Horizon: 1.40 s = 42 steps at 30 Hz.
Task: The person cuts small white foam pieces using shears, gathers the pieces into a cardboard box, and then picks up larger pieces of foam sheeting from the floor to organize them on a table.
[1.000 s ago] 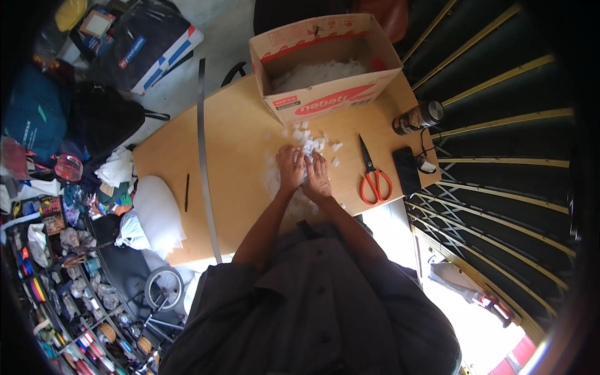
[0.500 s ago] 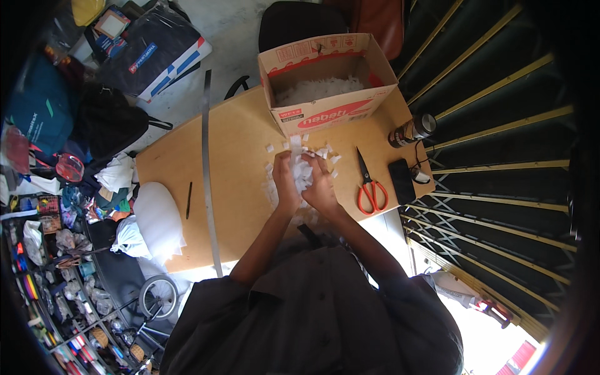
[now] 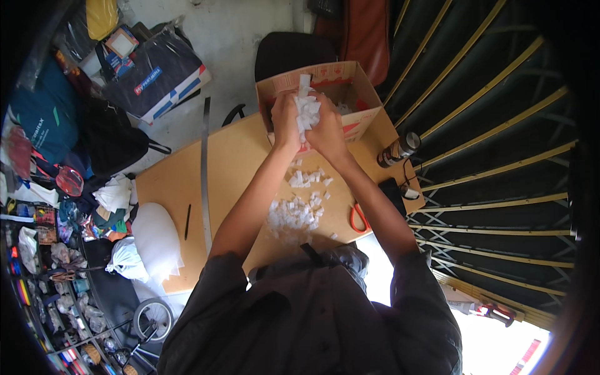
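My left hand (image 3: 285, 122) and my right hand (image 3: 325, 128) are cupped together around a heap of small white cut pieces (image 3: 307, 112), which look like paper or thin foam. They hold it up over the near side of an open cardboard box (image 3: 360, 124). One longer white strip sticks up from the top of the heap. Inside the box, more white pieces show in part behind my right hand. Below my forearms, loose white pieces (image 3: 294, 214) lie scattered on the wooden table (image 3: 240, 164).
Orange-handled scissors (image 3: 359, 217) lie partly hidden by my right forearm, near a black phone (image 3: 392, 195) and a dark flask (image 3: 400, 149). A metal ruler (image 3: 205, 156), a black pen (image 3: 187, 222) and white sheets (image 3: 156, 234) are on the left. A folding gate stands at right.
Both hands have lifted the heap of white pieces off the table and carried it forward to the box. A pile of pieces left on the table is now uncovered.
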Available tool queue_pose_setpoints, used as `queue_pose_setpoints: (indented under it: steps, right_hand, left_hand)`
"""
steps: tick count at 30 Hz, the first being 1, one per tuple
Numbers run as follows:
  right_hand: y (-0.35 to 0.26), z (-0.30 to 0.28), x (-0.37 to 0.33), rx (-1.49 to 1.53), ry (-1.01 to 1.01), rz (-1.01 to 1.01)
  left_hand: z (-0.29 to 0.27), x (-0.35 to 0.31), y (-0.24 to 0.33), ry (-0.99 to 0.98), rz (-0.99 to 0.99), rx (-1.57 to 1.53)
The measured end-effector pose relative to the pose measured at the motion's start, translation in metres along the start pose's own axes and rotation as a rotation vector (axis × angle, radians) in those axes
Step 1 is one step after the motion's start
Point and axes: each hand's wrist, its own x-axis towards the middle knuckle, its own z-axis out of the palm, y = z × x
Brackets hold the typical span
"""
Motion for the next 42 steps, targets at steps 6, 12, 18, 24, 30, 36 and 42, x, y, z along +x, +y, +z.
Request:
queue_pose_setpoints:
  steps: [6,12,18,24,30,36,42]
  right_hand:
    - [0.046,0.007,0.048,-0.027,-0.242,0.330]
    - [0.101,0.016,0.062,-0.212,-0.415,0.403]
    - [0.112,0.007,0.070,-0.182,-0.570,0.463]
    - [0.181,0.009,0.057,-0.680,-0.450,0.085]
    - [0.096,-0.021,0.058,-0.374,-0.413,0.298]
    - [0.065,-0.033,0.024,-0.161,-0.070,-0.120]
    - [0.073,-0.009,-0.115,-0.233,-0.067,-0.123]
  left_hand:
    - [-0.017,0.075,-0.017,-0.091,-0.310,0.207]
    - [-0.049,0.114,-0.055,0.064,-0.449,0.550]
    - [-0.042,0.094,-0.024,0.022,-0.348,0.909]
    - [-0.032,0.062,-0.004,-0.101,0.028,0.818]
    - [-0.083,-0.038,0.012,0.214,0.480,0.740]
    - [-0.200,-0.128,-0.048,0.391,0.277,0.931]
    - [-0.247,-0.138,-0.122,0.136,0.054,1.256]
